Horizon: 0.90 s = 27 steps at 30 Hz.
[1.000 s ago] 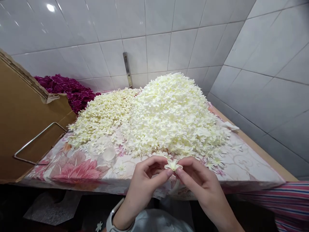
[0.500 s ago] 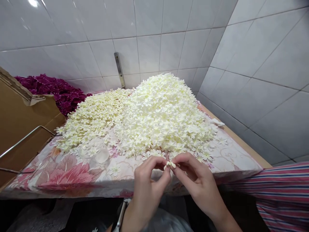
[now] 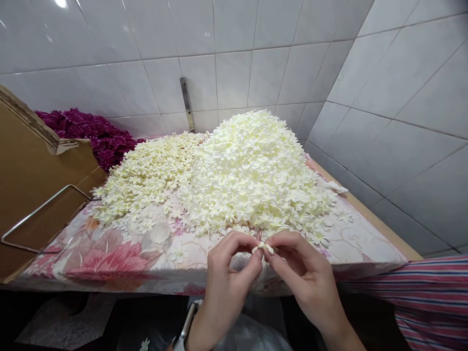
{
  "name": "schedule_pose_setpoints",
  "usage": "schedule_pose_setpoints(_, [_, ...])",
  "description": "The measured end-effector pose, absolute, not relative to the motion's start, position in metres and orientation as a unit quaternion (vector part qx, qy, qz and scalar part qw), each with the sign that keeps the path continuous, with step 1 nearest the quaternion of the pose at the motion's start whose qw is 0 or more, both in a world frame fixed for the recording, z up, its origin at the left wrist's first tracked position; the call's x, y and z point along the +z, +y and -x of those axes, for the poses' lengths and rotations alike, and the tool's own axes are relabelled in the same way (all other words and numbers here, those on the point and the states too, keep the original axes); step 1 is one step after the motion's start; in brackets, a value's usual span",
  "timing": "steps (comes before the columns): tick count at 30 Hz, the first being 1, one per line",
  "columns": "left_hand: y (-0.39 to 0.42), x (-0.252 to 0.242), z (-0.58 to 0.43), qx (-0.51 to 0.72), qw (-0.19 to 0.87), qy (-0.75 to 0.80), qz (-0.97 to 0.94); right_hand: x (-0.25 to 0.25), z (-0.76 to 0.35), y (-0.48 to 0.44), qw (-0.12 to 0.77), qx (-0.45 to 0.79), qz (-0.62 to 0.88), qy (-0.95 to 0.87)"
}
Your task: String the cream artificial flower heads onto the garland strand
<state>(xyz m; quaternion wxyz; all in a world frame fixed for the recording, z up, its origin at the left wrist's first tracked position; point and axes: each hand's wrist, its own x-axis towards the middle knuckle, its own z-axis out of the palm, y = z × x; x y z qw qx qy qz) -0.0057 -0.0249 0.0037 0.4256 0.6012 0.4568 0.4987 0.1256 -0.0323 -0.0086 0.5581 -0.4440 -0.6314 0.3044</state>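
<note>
Between the fingertips of both hands is a small cream-white artificial flower (image 3: 263, 248), partly hidden by the fingers. My left hand (image 3: 232, 273) pinches it from the left, thumb and forefinger closed on it. From the other side my right hand (image 3: 307, 270) grips the same flower with thumb and forefinger. Just beyond the hands rises a tall heap of white artificial flowers (image 3: 252, 175) on the floral tablecloth (image 3: 113, 258). To its left spreads a lower heap of smaller-looking cream flowers (image 3: 146, 175).
Purple flowers (image 3: 91, 131) are piled at the back left, behind a cardboard box (image 3: 44, 180) with a metal wire frame (image 3: 40, 212) beside it. A clear round lid or dish (image 3: 160, 232) lies near the cream heap. Striped cloth (image 3: 431, 287) hangs at the right.
The view has shifted slightly, so the scene sits further right. Both hands keep hold of the flower, whose petals now show turned a little differently between the fingertips.
</note>
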Motion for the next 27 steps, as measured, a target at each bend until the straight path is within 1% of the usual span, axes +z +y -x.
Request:
schedule_pose_setpoints(2, [-0.028, -0.001, 0.002, 0.52, 0.323, 0.469, -0.637, -0.012, -0.121, -0.034, 0.563, 0.223, 0.461, -0.648])
schedule_pose_setpoints(3, [-0.029, -0.004, 0.001, 0.53, 0.286, 0.47, -0.645, -0.014, -0.118, -0.034, 0.568, 0.183, 0.467, -0.653])
schedule_pose_setpoints(4, [-0.029, -0.005, 0.0, 0.537, 0.272, 0.468, -0.647, -0.016, -0.117, -0.035, 0.573, 0.156, 0.47, -0.653])
schedule_pose_setpoints(5, [-0.029, -0.007, 0.001, 0.537, 0.287, 0.467, -0.641, -0.017, -0.116, -0.036, 0.577, 0.152, 0.472, -0.649])
schedule_pose_setpoints(6, [-0.028, -0.007, 0.001, 0.529, 0.328, 0.466, -0.629, -0.018, -0.117, -0.036, 0.576, 0.168, 0.476, -0.642])
schedule_pose_setpoints(9, [-0.023, -0.004, 0.005, 0.49, 0.48, 0.447, -0.573, -0.018, -0.119, -0.035, 0.565, 0.274, 0.493, -0.603])
schedule_pose_setpoints(12, [-0.018, -0.001, 0.007, 0.485, 0.549, 0.424, -0.533, -0.015, -0.122, -0.031, 0.576, 0.388, 0.493, -0.524])
schedule_pose_setpoints(14, [-0.016, -0.002, 0.006, 0.478, 0.597, 0.412, -0.495, -0.013, -0.123, -0.027, 0.564, 0.489, 0.476, -0.465])
schedule_pose_setpoints(15, [-0.015, -0.003, 0.005, 0.475, 0.626, 0.407, -0.466, -0.013, -0.124, -0.025, 0.552, 0.521, 0.471, -0.449])
schedule_pose_setpoints(16, [-0.015, -0.004, 0.005, 0.475, 0.651, 0.404, -0.433, -0.013, -0.124, -0.024, 0.546, 0.523, 0.475, -0.45])
schedule_pose_setpoints(17, [-0.015, -0.005, 0.005, 0.477, 0.669, 0.405, -0.4, -0.014, -0.124, -0.024, 0.55, 0.487, 0.49, -0.469])
schedule_pose_setpoints(19, [-0.015, -0.007, 0.006, 0.489, 0.678, 0.416, -0.358, -0.015, -0.125, -0.025, 0.573, 0.333, 0.513, -0.546])
schedule_pose_setpoints(21, [-0.015, -0.007, 0.008, 0.502, 0.66, 0.427, -0.36, -0.015, -0.125, -0.027, 0.567, 0.187, 0.49, -0.635])
schedule_pose_setpoints(22, [-0.016, -0.006, 0.008, 0.505, 0.649, 0.431, -0.372, -0.015, -0.125, -0.029, 0.554, 0.145, 0.469, -0.672])
schedule_pose_setpoints(24, [-0.018, -0.005, 0.009, 0.513, 0.624, 0.438, -0.395, -0.013, -0.126, -0.03, 0.527, 0.112, 0.435, -0.721])
schedule_pose_setpoints(27, [-0.02, -0.002, 0.009, 0.534, 0.595, 0.453, -0.395, -0.011, -0.127, -0.029, 0.511, 0.112, 0.42, -0.742])
